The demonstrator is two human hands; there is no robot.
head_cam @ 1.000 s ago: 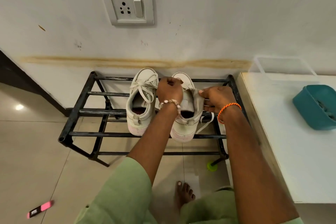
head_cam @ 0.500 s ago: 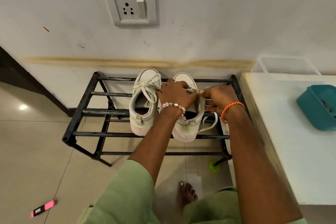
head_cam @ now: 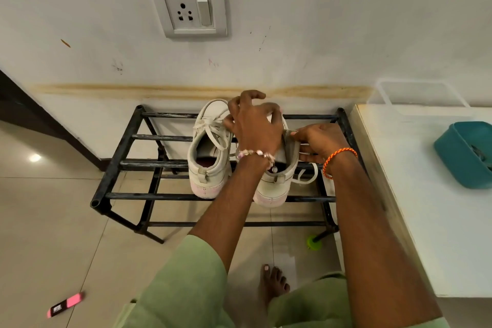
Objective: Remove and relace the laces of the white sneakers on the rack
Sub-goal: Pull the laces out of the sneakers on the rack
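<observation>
This looks like a lived-in home, probably an entry or hallway corner, shown first by the low black metal shoe rack (head_cam: 127, 138) standing on glossy beige floor tiles (head_cam: 48, 221) against a scuffed, stained white plaster wall (head_cam: 319, 34). Above the rack a white plastic wall socket with switch (head_cam: 189, 8) is set in that wall. Just right of the rack stands a white-topped table (head_cam: 426, 221) carrying a teal plastic tub (head_cam: 463, 152), and in front of the rack a bare foot (head_cam: 271, 285) rests on the tiles.

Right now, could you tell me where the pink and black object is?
In the head view, the pink and black object lies on the floor tiles at bottom left, well in front of the black shoe rack.
</observation>
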